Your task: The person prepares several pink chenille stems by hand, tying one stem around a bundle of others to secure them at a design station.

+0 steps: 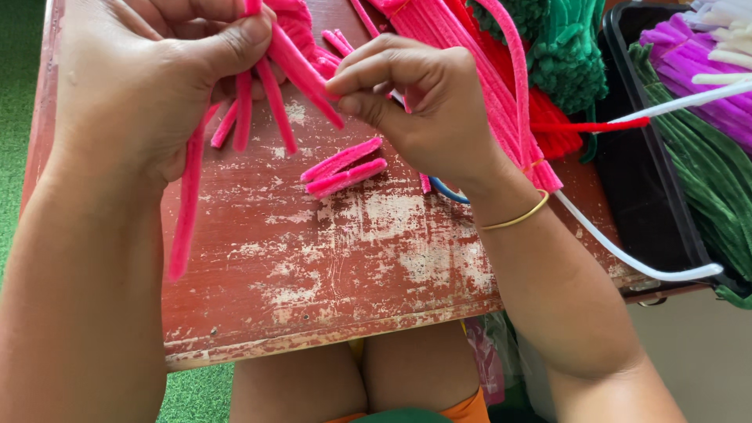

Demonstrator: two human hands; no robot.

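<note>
My left hand (149, 78) pinches a bunch of pink pipe cleaner pieces (270, 94) between thumb and fingers; several ends hang down, one long strand (186, 211) reaching low past my wrist. My right hand (427, 102) grips the end of one of those pink pieces near its tip, fingers curled shut. A thin gold bangle (517, 218) circles my right wrist. Two short cut pink pieces (345, 168) lie on the worn red table (345, 266) below my hands. A blue object (446, 190) shows partly under my right wrist.
A long bundle of pink pipe cleaners (470, 55) lies at the back, next to red (556, 125) and green (564, 47) ones. A black tray (650, 196) at the right holds green and purple pipe cleaners. A white strand (627, 258) curves over the table's edge.
</note>
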